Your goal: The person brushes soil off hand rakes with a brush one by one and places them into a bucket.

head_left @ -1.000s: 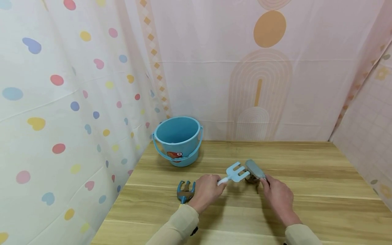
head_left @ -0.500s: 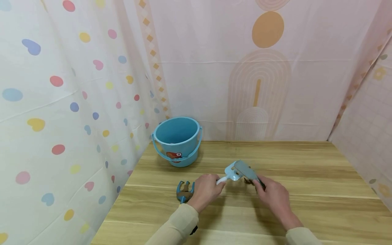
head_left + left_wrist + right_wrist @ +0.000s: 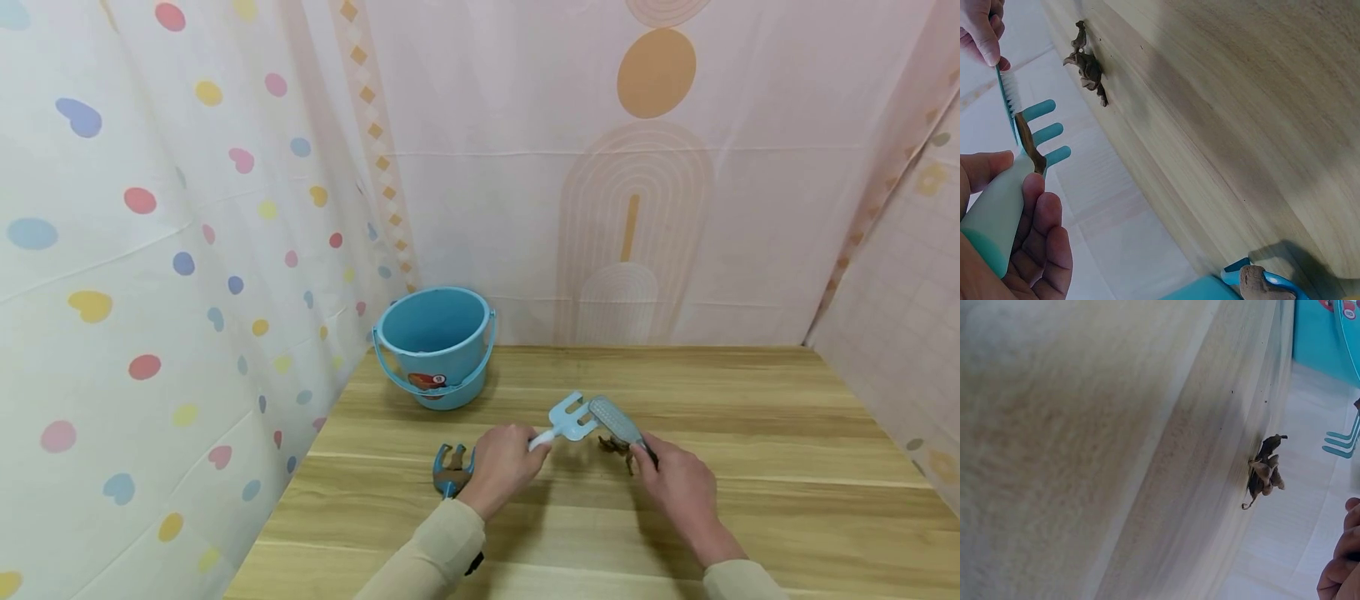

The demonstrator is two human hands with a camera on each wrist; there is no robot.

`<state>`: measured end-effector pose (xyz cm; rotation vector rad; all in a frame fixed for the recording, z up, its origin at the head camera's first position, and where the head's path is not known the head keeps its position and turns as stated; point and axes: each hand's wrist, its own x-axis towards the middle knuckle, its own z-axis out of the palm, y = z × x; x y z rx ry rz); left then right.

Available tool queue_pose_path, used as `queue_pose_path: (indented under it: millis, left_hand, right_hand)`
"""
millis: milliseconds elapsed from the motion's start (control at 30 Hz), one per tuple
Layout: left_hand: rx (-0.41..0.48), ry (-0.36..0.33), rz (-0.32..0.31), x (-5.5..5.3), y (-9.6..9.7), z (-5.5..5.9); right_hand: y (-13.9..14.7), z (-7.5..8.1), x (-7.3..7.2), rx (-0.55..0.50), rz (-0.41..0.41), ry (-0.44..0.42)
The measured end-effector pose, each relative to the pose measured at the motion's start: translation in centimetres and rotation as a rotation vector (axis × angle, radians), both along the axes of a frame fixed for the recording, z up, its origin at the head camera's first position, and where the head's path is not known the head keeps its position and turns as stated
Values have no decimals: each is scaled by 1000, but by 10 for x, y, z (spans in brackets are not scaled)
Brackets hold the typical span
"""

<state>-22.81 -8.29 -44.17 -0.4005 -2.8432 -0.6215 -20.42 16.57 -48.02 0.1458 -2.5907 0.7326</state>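
Observation:
My left hand (image 3: 501,468) grips the handle of a small light-blue garden hand fork (image 3: 566,423), tines pointing away above the table. Brown, clay-like matter (image 3: 1029,142) clings to the fork's head in the left wrist view. My right hand (image 3: 682,487) holds a brush (image 3: 617,419) by its dark handle, its grey-blue back facing up. White bristles (image 3: 1011,94) meet the fork's head in the left wrist view. Below the brush lies a clump of curled brown scraps (image 3: 1265,472) on the table; clay or dry leaves, I cannot tell which.
A light-blue bucket (image 3: 442,367) with its handle down stands at the back left of the wooden table (image 3: 750,400). Another blue fork (image 3: 452,479), with brown matter between its tines, lies beside my left wrist. Patterned curtains (image 3: 495,233) hang behind and at both sides.
The brush has swept left across the fork's tines, then come partway back right. The fork has shifted slightly left. The bucket and the other fork stay put.

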Motion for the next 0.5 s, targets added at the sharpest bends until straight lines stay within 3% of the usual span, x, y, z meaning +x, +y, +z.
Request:
queue_pose_path:
  millis: [367,500]
  left_hand:
    - [39,-9,5,-2,-2,-4]
    - [13,12,6,-4,-4,-7]
  right_hand:
    - [6,4,-2,-27,-92,-44]
    - [1,6,-1,-33,-65,41]
